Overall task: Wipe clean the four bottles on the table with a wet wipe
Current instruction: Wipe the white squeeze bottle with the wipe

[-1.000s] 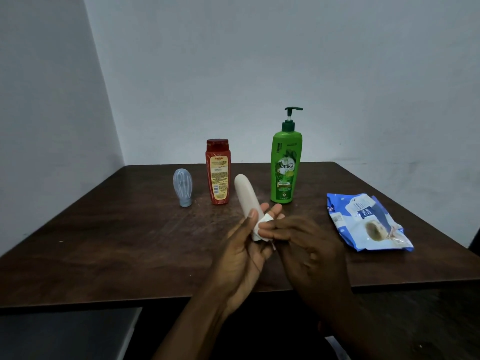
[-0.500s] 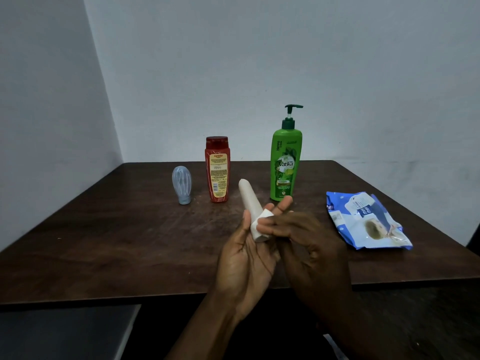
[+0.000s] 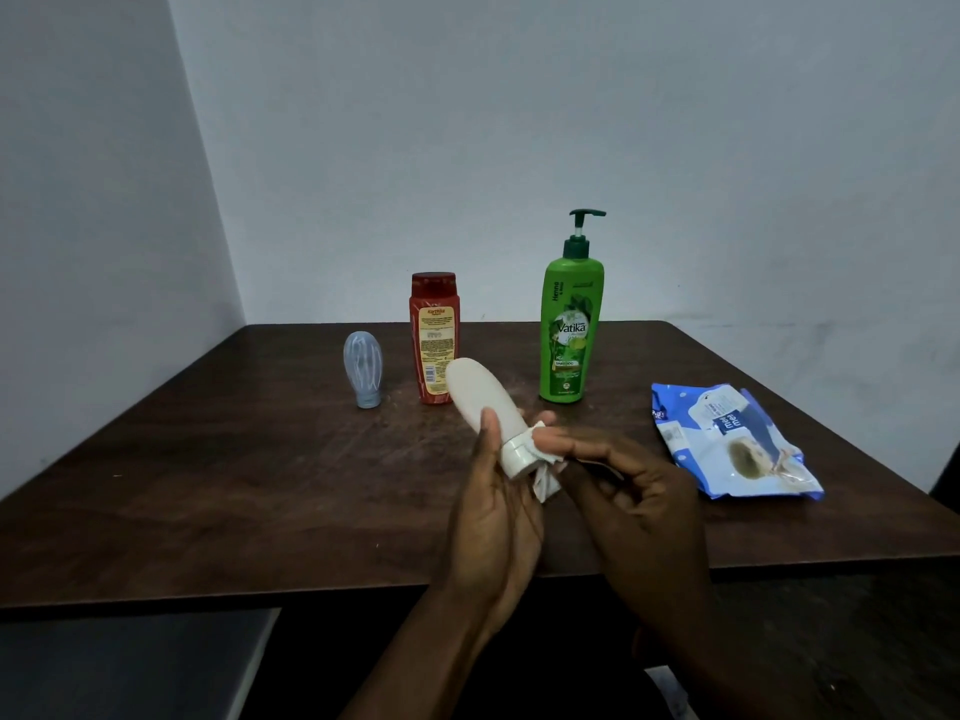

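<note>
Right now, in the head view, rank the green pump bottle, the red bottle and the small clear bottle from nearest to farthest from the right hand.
1. green pump bottle, just beyond the right hand.
2. red bottle, further left, mid-row.
3. small clear bottle, at the row's far left end.

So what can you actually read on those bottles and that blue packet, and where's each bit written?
"Vatika": front of the green pump bottle.
"Henna": running up that bottle's left side.
"Karthika", roughly: label top of the red bottle.
Fine print on both labels: too small to read.
Blue packet: print upside down and blurred, unreadable.
White bottle and small clear bottle: no text visible.
</note>
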Demonstrator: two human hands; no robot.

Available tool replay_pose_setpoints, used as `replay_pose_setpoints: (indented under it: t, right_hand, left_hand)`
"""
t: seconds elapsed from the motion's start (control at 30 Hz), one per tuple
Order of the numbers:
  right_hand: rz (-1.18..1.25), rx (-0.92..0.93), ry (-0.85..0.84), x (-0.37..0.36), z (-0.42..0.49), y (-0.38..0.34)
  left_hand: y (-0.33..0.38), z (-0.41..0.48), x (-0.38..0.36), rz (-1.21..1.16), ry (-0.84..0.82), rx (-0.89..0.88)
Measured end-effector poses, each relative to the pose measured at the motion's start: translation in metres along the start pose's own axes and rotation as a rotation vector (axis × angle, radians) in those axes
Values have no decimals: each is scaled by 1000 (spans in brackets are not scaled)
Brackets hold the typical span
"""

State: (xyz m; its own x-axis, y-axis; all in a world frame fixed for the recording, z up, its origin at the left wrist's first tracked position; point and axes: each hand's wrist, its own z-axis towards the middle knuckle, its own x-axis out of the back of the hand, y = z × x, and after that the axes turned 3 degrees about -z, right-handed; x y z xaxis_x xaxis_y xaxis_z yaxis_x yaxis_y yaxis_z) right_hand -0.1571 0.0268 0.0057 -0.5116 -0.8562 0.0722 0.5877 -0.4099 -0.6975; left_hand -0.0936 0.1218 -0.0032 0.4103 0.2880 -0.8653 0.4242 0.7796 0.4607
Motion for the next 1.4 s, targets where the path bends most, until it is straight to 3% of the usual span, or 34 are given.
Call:
replay_pose_setpoints:
  t: [0.1, 0.2, 0.4, 0.63, 0.7, 0.77, 0.9, 1.0, 1.13, 1.4]
  right_hand:
    - [-34, 18, -1, 2, 0, 0]
    - [-5, -3, 16, 2, 1, 0]
    - [28, -134, 66, 5, 6, 4]
    - [-337, 323, 31, 7, 3, 1]
    - [-359, 375, 23, 8, 2, 1]
    - [-320, 332, 37, 9, 1, 5]
    - [-96, 17, 95, 9, 4, 7]
    - [7, -61, 111, 9, 6, 0]
    - [-32, 8, 161, 7, 8, -6]
    - [-411, 361, 123, 9, 4, -6]
  left_hand:
    - [-4, 4, 1, 26, 69, -43]
    - [-2, 6, 3, -6, 26, -47]
    - [-2, 7, -2, 106, 78, -133]
    - [2, 9, 3, 95, 173, -135]
    - [3, 7, 2, 98, 203, -141]
    - [3, 5, 3, 110, 221, -147]
    - [2, -1, 1, 182, 207, -127]
    - [2, -4, -2, 174, 151, -107]
    - [1, -7, -5, 64, 162, -76]
    - [1, -12, -8, -94, 184, 15]
